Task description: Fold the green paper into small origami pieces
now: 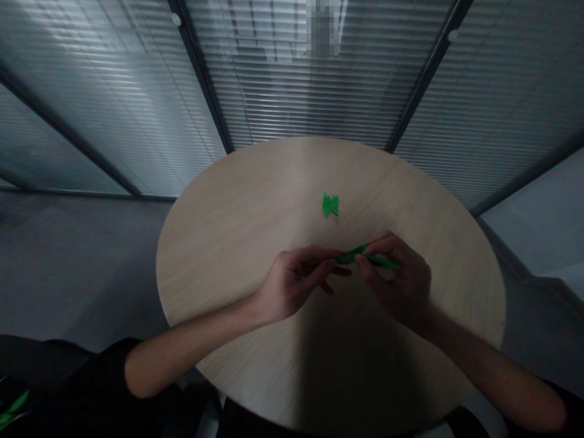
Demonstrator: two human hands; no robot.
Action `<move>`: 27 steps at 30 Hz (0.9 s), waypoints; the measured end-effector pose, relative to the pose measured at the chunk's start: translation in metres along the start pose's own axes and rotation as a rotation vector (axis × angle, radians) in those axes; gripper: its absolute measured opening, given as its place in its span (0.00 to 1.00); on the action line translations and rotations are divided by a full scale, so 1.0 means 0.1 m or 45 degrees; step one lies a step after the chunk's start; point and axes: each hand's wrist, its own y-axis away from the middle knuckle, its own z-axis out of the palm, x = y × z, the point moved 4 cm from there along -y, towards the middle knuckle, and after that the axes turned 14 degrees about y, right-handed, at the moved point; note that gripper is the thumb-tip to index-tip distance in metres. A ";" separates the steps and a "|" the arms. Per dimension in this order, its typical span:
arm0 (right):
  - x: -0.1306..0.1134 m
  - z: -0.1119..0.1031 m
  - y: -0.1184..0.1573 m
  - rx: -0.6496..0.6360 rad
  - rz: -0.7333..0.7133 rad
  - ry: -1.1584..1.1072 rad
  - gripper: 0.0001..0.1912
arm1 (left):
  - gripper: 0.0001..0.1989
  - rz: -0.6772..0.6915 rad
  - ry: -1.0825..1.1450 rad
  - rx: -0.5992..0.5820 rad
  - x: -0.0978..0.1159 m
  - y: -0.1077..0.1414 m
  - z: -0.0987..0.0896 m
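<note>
Between my two hands, above the table, is a narrow folded piece of green paper (349, 256). My left hand (298, 277) pinches its left end between thumb and fingers, the other fingers hanging slightly loose below. My right hand (399, 277) grips the right part, with a pointed green tip sticking out past the thumb. Fingers cover some of the folds. Beyond my hands a small green folded paper shape (331, 205), with wing-like lobes, lies on the tabletop, touched by neither hand.
The round wooden table (219, 243) carries my forearms' shadow toward its near edge. Glass partitions with horizontal blinds (301, 103) stand right behind its far edge. At the lower left, something green (13, 410) shows against dark material.
</note>
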 end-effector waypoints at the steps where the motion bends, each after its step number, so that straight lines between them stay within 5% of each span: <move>1: 0.00 0.00 0.00 0.004 0.003 0.002 0.07 | 0.12 0.007 0.003 -0.014 0.00 0.00 0.00; 9: -0.01 0.00 0.00 0.038 -0.046 0.038 0.08 | 0.15 -0.024 -0.144 -0.033 0.03 0.02 0.00; 19: -0.02 0.01 0.01 -0.037 -0.089 0.006 0.06 | 0.11 0.009 0.014 0.025 -0.03 0.01 -0.01; 27: -0.01 0.03 0.00 -0.062 0.006 -0.009 0.07 | 0.13 0.009 -0.042 -0.005 -0.02 0.01 -0.02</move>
